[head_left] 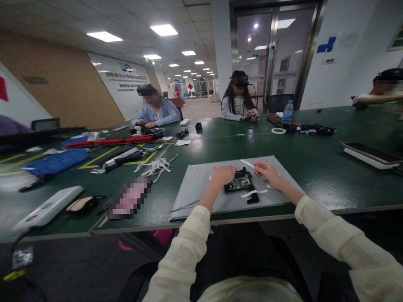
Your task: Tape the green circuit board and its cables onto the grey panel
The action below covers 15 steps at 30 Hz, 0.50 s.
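Observation:
A grey metal panel point(201, 188) lies flat on the green table in front of me. On it sits a small green circuit board in a black frame point(239, 183). My left hand point(223, 174) rests with curled fingers on the panel at the board's left edge. My right hand point(267, 171) is beside the board's right edge, fingers pinched on one end of a white strip point(247, 163) that runs up and left. A second white strip point(253, 193) lies just below the board, next to a small black piece point(253, 198).
The green table point(315, 167) holds a pile of white strips point(155, 166), a blue tray point(56, 162), a white device point(47, 207), a tape roll point(278, 130), a water bottle point(287, 111) and a tablet point(371, 153). Three other people sit along the far side and right.

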{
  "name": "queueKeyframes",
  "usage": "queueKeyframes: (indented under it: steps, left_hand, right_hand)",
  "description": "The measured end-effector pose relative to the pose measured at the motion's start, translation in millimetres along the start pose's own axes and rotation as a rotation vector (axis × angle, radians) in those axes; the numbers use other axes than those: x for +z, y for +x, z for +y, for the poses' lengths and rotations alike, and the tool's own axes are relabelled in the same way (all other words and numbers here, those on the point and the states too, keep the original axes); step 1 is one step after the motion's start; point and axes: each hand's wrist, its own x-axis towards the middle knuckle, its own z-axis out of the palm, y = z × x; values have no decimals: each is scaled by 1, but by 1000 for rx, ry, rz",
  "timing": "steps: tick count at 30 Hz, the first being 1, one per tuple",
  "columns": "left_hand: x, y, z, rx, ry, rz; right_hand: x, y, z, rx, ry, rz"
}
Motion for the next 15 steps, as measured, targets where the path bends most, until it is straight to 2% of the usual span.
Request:
queueKeyframes:
  steps: [3,6,10,15]
  left_hand:
    - [-5,-12,1,95,-56,-22]
    - [-4,-31,8,234,-96,18]
    - [7,-48,19,214,-67,46]
    - [18,-49,18,178,-90,118]
  right_hand:
    - [0,1,5,-24,-53,-10]
    - [-1,0,6,-32,-57,-14]
    - [-2,-2,0,-41,-47,-28]
    - [-3,-3,-1,-33,-78,-26]
